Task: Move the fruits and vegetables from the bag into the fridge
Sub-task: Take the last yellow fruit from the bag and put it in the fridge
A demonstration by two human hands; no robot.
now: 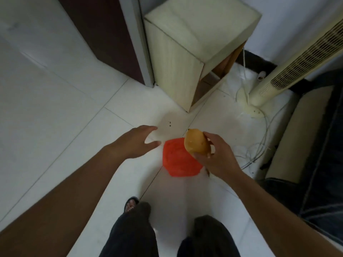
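Gripping a yellow-orange mango [196, 142] by its lower end, right hand [218, 157] with fingers wrapped round it, held above the right edge of the red bag [178, 160] on the white tiled floor [74, 108]. Left hand [138, 141] empty, fingers spread loose, just left of the bag, apart from it. Bag contents indistinct; no legible writing.

One mango [197, 141], one red bag [178, 160]
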